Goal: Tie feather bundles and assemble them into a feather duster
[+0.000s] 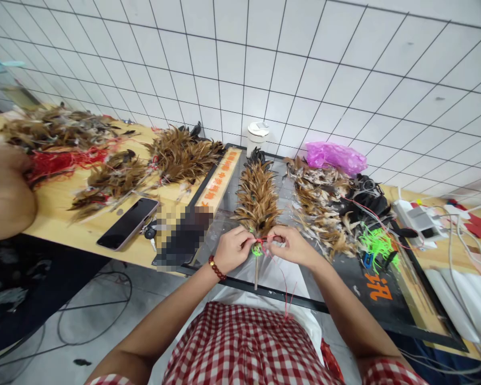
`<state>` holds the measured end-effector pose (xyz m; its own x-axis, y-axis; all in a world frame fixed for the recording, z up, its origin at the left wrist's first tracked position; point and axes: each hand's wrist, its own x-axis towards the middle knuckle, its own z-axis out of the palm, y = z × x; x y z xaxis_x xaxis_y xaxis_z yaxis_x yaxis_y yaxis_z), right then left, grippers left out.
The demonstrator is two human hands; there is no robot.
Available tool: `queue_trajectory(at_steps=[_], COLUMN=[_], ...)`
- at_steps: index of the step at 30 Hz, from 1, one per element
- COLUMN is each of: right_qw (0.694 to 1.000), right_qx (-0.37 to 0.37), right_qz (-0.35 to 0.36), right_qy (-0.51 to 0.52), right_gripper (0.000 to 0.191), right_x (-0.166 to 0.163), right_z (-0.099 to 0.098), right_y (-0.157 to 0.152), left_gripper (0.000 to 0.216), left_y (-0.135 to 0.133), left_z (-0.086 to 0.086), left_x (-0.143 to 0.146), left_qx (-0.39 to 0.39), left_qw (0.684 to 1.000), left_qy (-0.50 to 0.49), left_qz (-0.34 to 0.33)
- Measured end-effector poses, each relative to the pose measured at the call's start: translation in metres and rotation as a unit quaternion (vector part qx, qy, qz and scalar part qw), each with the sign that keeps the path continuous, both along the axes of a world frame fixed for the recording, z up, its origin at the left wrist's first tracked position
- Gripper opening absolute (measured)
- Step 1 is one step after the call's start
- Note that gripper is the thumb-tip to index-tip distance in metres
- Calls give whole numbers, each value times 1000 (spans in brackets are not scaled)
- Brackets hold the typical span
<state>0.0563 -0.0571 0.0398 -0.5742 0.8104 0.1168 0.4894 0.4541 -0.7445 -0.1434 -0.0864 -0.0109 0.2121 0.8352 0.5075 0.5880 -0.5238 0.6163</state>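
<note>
White-tiled wall (208,59) behind; black-framed clear panel (282,295) under work. Brown feather bundle (258,195) approx. mid-panel, tip to wall, thin pale stick (256,275) toward wearer. 2 hands at its base: L hand (234,248) & R hand (289,245), each pinching thin red thread (261,240). Best: thread taut, wraps tight, no barbs trapped. Mottled brown-white feather heap (324,208) to R, white-lidded cup (258,130) past tip: may crowd work.

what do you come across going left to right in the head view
Another person's arm, tangled red strings, phone, left hand, feather bundle on a stick, right hand, pink-purple plastic bag, bright green strands, white device, red cloth-like pieces.
</note>
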Motion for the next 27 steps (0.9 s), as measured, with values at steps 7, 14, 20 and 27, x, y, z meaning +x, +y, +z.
queue_trajectory(at_steps=[7,14,20,27], right_qw=[999,923,845,881], right_qx=[15,-216,-251,-255], right_qz=[-35,-160,-186,-82], right_qy=[16,275,433,391], right_gripper=[23,27,27,38], right_x=[-3,-18,-3,71], right_z=[-25,-43,-15,11], right_y=[4,7,10,-12], left_gripper=[16,18,18,14], left_y=[-3,-6,-6,-3], left_z=[2,5,3,2], left_x=[1,1,3,4], left_qx=[10,12,-30,-75], left_qw=[1000,987,988,997], left_qy=[4,106,113,0], left_qz=[-24,-117,-102,-38])
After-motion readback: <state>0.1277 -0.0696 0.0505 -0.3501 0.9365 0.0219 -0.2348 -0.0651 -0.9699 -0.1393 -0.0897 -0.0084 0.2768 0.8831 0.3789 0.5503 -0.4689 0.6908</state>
